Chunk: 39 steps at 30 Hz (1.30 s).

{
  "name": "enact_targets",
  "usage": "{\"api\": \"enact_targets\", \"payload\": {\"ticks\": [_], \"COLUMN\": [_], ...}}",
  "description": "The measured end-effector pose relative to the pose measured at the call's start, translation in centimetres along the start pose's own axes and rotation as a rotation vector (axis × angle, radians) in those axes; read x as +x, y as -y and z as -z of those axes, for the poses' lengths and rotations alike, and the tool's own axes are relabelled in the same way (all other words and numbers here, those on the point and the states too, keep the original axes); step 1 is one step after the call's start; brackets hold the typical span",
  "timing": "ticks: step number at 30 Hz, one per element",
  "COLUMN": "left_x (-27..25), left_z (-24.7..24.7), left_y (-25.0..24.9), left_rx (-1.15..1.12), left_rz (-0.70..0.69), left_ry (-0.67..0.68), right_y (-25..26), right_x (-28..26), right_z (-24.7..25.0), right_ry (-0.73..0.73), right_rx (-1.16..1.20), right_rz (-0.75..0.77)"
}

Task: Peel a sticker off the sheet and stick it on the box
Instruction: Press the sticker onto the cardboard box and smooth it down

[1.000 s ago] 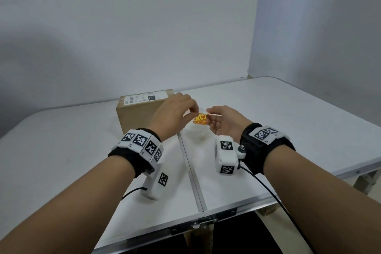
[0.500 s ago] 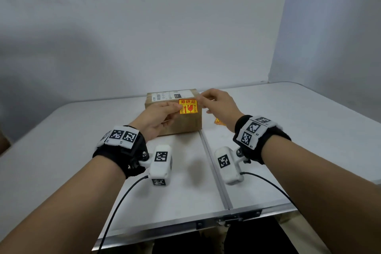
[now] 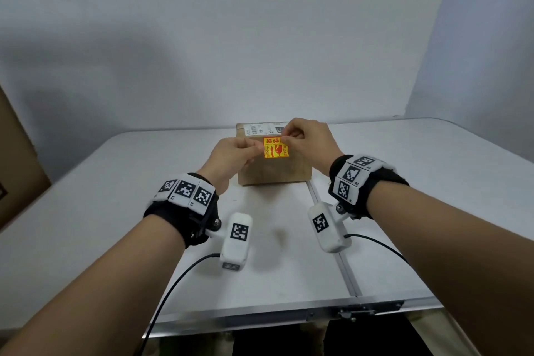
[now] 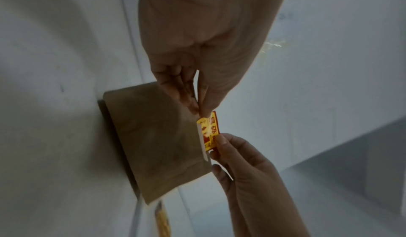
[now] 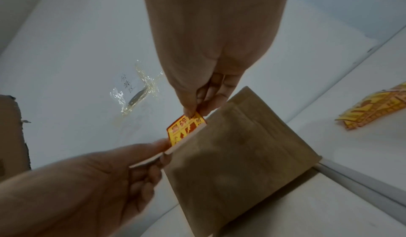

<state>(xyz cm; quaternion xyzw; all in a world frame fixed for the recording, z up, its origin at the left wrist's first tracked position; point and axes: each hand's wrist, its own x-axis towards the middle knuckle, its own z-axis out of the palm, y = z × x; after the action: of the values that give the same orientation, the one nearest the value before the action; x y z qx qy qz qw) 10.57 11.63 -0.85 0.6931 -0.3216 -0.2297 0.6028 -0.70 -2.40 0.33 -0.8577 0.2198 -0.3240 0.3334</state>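
Hands [image 3: 231, 154] [image 3: 307, 139] each pinch one side of the yellow sticker [image 3: 276, 147] before the box [image 3: 274, 170], near the table's [image 3: 115, 225] far edge.

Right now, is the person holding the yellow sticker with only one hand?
No: in the head view the left hand pinches the yellow sticker's left edge, the right hand its top right corner.

Pale walls [image 3: 260, 37]; white folding table [image 3: 101, 211]
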Motion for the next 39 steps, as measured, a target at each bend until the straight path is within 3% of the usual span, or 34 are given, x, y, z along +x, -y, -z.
{"api": "enact_targets", "payload": {"ticks": [6,9,14,19,39], "left_x": [0.7,1.2,2.7,3.2,3.5], "left_z": [1.4,1.2,0.3,0.4,-0.2], "left_y": [-1.3,-2.2,-1.9,-0.2,1.4], "left_rx": [0.257,0.542,0.790,0.777,0.797], "left_rz": [-0.274,-0.392,-0.388,-0.323,-0.383], "left_ry": [-0.294,-0.192,0.021,0.014,-0.066], "right_y": [-1.2,-1.3,-1.4,-2.5,-4.1], "right_x": [-0.5,0.0,1.1,1.4,1.2], "right_z": [-0.6,-0.3,-0.4,-0.9,-2.1], "right_ry": [-0.035,-0.033,0.005,-0.002,-0.080], "right_rx": [-0.005,-0.014,-0.006,-0.040,-0.068], "right_rz": [0.021,0.057,0.009,-0.010,0.067]}}
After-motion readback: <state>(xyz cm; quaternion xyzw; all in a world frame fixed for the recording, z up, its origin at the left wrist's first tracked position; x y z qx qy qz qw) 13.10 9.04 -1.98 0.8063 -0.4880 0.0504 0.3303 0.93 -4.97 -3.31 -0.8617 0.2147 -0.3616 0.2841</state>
